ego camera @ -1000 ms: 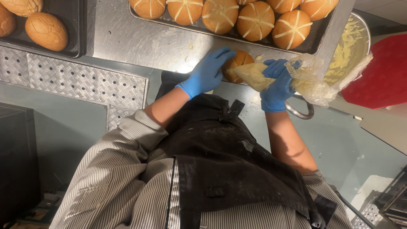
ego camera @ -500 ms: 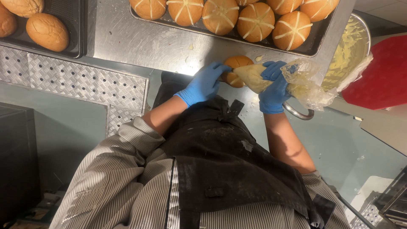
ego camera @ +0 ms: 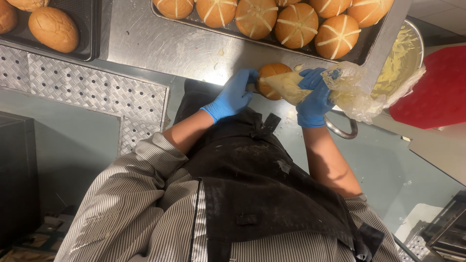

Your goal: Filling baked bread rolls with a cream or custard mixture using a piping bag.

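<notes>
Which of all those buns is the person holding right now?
The bun at the steel counter's edge, gripped by the left hand while the right hand presses a piping bag against it. The other buns sit on trays.

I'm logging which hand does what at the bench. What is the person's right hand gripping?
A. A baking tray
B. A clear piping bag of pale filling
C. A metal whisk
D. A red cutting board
B: the right hand in a blue glove squeezes a clear piping bag against the bun that the left hand steadies.
</notes>
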